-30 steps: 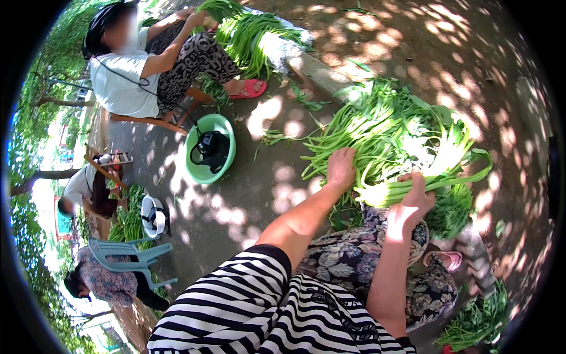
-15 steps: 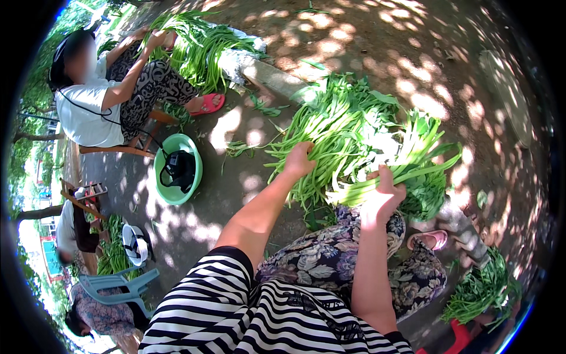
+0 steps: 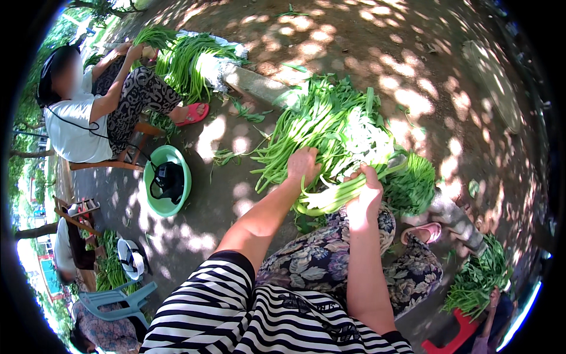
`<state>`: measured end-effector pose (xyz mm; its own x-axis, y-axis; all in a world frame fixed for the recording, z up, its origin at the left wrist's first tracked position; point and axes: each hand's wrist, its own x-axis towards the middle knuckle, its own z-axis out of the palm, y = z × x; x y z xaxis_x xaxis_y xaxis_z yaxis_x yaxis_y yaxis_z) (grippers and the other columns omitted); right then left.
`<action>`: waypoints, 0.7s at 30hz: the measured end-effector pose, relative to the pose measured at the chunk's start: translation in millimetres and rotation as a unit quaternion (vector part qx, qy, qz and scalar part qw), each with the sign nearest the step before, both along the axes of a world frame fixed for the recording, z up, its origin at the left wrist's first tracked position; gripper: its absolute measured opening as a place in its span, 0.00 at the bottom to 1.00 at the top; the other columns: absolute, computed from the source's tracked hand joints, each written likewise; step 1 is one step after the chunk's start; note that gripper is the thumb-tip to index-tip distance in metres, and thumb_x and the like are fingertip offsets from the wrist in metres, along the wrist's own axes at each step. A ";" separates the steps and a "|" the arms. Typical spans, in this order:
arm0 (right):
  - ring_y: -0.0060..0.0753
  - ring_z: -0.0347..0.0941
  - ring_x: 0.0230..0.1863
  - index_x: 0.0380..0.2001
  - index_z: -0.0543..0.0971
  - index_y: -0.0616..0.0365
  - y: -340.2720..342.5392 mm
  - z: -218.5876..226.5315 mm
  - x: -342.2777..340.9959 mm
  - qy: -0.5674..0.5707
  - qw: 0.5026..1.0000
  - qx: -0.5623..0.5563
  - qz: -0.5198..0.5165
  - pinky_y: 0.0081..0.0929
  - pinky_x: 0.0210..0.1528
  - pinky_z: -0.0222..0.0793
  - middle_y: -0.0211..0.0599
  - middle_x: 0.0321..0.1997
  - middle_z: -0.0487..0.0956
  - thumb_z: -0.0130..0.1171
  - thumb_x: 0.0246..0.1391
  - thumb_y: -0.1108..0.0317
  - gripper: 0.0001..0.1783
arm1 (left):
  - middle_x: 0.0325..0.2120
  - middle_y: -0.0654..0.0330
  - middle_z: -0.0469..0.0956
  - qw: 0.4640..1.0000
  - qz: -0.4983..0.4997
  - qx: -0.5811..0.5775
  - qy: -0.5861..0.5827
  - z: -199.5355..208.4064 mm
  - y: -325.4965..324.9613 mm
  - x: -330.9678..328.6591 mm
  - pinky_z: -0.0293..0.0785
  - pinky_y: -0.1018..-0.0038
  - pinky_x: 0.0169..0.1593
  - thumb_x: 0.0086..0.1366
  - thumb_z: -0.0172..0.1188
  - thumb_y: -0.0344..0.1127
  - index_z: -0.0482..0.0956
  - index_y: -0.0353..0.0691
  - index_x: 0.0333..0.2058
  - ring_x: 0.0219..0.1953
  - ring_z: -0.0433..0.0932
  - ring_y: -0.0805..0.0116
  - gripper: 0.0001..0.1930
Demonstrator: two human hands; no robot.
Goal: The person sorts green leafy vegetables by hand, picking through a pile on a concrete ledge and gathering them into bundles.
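In front of me lies a heap of water spinach (image 3: 330, 112), long pale-green stems with leaves. My left hand (image 3: 303, 165) is at the near side of the heap, its fingers curled on some stems. A bunch of water spinach stems (image 3: 333, 196) runs through my right hand (image 3: 367, 193), which is closed around it above my knees. The cut-looking stem ends point left, toward my left wrist. Just beyond my right hand sits another leafy green bundle (image 3: 413, 186).
A co-worker (image 3: 76, 124) on a wooden chair at the left handles greens (image 3: 194, 65). Between us stands a green basin (image 3: 187, 183) with a black bag. Other people, a blue plastic chair (image 3: 124, 301), a red stool (image 3: 451, 336) and more greens (image 3: 480, 277) surround me.
My right hand has drawn the bunch left and toward me, off the leafy bundle. My left hand has shifted slightly and turned. A person's hand now shows by the greens at lower right.
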<state>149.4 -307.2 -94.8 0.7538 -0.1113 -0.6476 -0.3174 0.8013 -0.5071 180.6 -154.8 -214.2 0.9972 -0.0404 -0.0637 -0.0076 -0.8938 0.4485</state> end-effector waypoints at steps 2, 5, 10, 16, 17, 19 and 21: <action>0.31 0.65 0.19 0.24 0.69 0.60 1.8 -3.2 2.0 0.003 1.000 -0.020 -0.015 0.27 0.24 0.64 0.35 0.18 0.67 0.57 0.43 0.69 0.08 | 0.33 0.53 0.73 0.999 0.007 0.023 0.037 2.6 -1.0 5.1 0.69 0.64 0.39 0.44 0.63 0.40 0.74 0.38 0.34 0.37 0.73 0.55 0.18; 0.32 0.65 0.17 0.26 0.69 0.63 4.0 -2.6 4.5 0.006 0.999 -0.044 -0.028 0.27 0.22 0.64 0.37 0.17 0.68 0.57 0.42 0.70 0.10 | 0.33 0.52 0.73 0.995 -0.010 0.043 0.094 14.5 -3.2 11.0 0.69 0.64 0.39 0.45 0.63 0.41 0.74 0.38 0.33 0.37 0.73 0.55 0.18; 0.30 0.66 0.18 0.27 0.69 0.63 5.3 -5.9 1.8 0.011 0.998 -0.051 -0.032 0.25 0.22 0.65 0.37 0.18 0.68 0.58 0.42 0.69 0.11 | 0.30 0.55 0.71 0.995 -0.004 0.085 0.060 22.7 -15.8 6.5 0.70 0.65 0.36 0.41 0.68 0.45 0.72 0.38 0.32 0.35 0.73 0.57 0.23; 0.28 0.66 0.17 0.28 0.70 0.64 6.8 -6.6 1.3 0.001 0.998 -0.060 -0.024 0.23 0.21 0.65 0.35 0.18 0.69 0.58 0.43 0.69 0.11 | 0.30 0.55 0.72 0.992 0.014 0.107 0.068 4.5 -21.1 13.8 0.72 0.66 0.36 0.35 0.69 0.37 0.69 0.38 0.31 0.34 0.73 0.57 0.23; 0.28 0.66 0.17 0.26 0.70 0.62 5.1 -7.8 1.6 0.002 0.998 -0.060 -0.022 0.24 0.22 0.66 0.34 0.17 0.69 0.57 0.43 0.69 0.09 | 0.29 0.54 0.72 0.992 0.021 0.101 0.077 3.6 -20.0 15.3 0.72 0.66 0.36 0.35 0.68 0.35 0.69 0.38 0.31 0.33 0.74 0.57 0.23; 0.29 0.67 0.17 0.23 0.71 0.58 1.9 -12.1 2.3 0.002 0.998 -0.056 -0.019 0.26 0.23 0.68 0.33 0.16 0.70 0.57 0.44 0.69 0.06 | 0.30 0.52 0.73 0.994 0.034 0.076 0.075 7.7 -15.6 15.7 0.71 0.66 0.37 0.36 0.65 0.35 0.72 0.37 0.31 0.34 0.74 0.55 0.20; 0.29 0.67 0.17 0.23 0.71 0.59 2.9 -13.2 2.0 -0.005 0.999 -0.036 -0.022 0.26 0.22 0.67 0.33 0.16 0.69 0.57 0.44 0.69 0.06 | 0.32 0.51 0.74 0.993 0.058 0.051 0.089 11.7 -8.6 16.9 0.71 0.66 0.39 0.35 0.65 0.39 0.73 0.37 0.31 0.37 0.74 0.54 0.22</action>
<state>151.4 -304.3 -108.0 0.7530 -0.1906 -0.6298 -0.2773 0.7761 -0.5664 197.6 -163.4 -202.5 0.9675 0.0902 -0.2363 0.1695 -0.9247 0.3408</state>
